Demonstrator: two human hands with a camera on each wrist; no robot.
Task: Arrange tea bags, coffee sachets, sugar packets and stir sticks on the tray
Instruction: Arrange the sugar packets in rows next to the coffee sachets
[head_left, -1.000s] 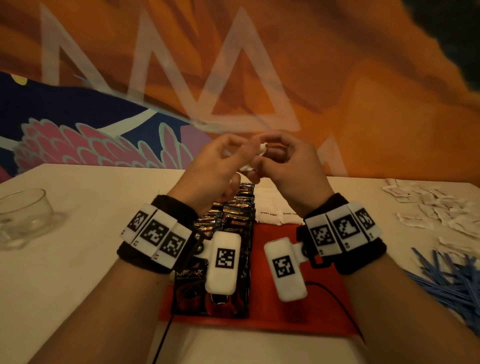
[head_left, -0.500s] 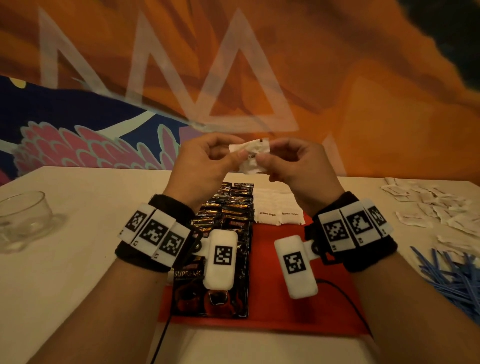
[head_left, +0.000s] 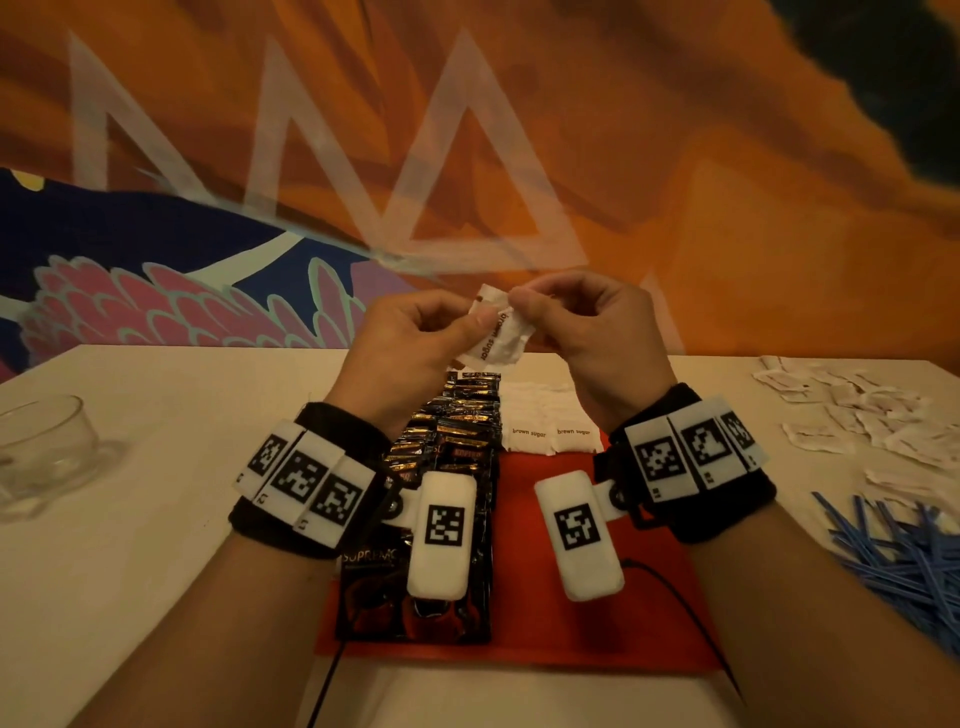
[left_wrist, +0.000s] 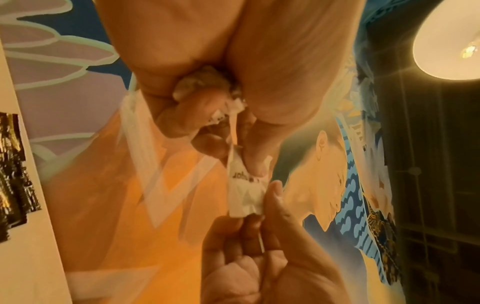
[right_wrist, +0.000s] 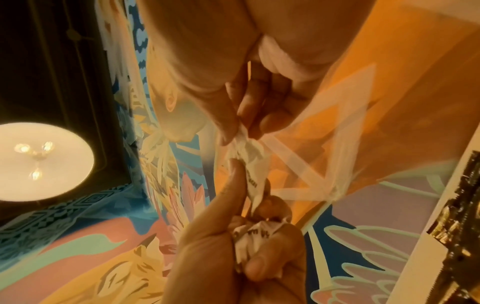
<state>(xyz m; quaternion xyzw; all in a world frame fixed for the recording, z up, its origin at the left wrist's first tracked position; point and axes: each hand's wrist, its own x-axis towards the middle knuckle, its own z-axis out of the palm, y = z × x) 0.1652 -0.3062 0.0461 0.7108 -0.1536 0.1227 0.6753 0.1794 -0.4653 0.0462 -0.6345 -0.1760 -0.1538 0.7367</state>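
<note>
Sugar-packet placement is in hand: left hand and right hand both pinch one brown sugar packet above the red tray's far edge; next, lay it beside the packet row.

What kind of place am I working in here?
Probably a cafe or a hotel lounge, though that is a guess. A large painted mural fills the wall behind the pale table, a round ceiling lamp hangs overhead, and many coffee sachets and brown sugar packets are lined up on the red tray.
</note>
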